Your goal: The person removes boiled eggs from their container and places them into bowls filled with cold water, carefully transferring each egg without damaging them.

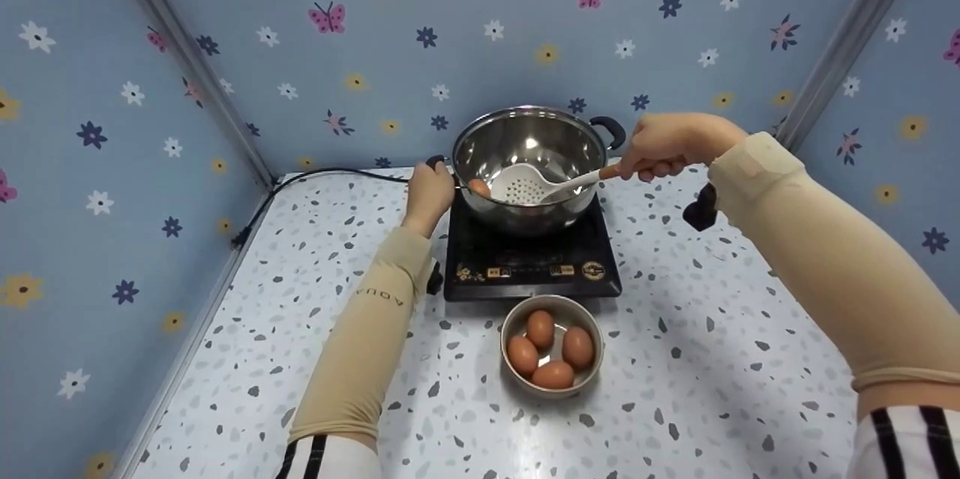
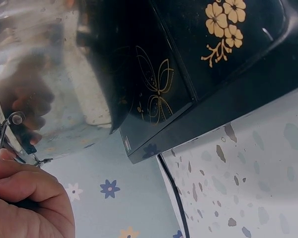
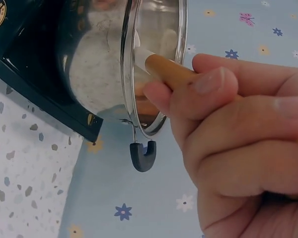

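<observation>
A steel pot (image 1: 525,221) stands on a black induction cooker (image 1: 534,269). At the pot's left side, my left hand (image 1: 429,194) grips the black side handle (image 1: 436,160); the left wrist view shows its fingers (image 2: 32,183) curled there. My right hand (image 1: 667,145) holds a white skimmer (image 1: 519,184) by its wooden handle (image 3: 171,71). The skimmer's perforated head is inside the pot, tilted, with its handle over the right rim. One brown egg (image 1: 479,187) shows inside, beside the head's left edge; whether they touch I cannot tell.
In front of the cooker sits a metal bowl (image 1: 551,392) with several brown eggs (image 1: 553,374). A black power cord (image 1: 337,170) runs left along the back of the speckled table (image 1: 720,359). Flowered wall panels (image 1: 495,52) enclose the back and sides.
</observation>
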A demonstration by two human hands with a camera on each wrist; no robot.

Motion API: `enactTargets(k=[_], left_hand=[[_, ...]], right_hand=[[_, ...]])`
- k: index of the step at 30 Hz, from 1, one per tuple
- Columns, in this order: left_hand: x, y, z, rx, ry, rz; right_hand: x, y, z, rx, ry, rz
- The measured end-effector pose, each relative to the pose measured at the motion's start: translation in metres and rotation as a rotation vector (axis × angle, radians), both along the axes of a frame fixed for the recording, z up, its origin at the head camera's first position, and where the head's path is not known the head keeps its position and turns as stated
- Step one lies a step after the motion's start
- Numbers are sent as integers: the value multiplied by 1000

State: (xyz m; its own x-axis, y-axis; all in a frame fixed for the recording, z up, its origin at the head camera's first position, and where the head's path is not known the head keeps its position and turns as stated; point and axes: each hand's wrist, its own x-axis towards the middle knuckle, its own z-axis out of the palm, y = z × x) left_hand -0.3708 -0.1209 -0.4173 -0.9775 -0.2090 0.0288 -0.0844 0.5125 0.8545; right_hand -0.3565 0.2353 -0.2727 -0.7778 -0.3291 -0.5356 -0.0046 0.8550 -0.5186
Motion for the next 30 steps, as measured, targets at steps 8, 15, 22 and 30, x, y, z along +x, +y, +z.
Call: enactTargets(k=[8,15,22,30], left_hand=[[-1,0,3,-21,25,8],[-1,-1,2,-10,15,18],[0,0,-1,-22,6,18],[0,2,0,-24,14,18]], right_hand=[[-3,4,-3,-26,-43,-23],[1,-13,-2,23,24,7],[-2,-12,7,94,2,72],[-9,2,17,52,-55,56]])
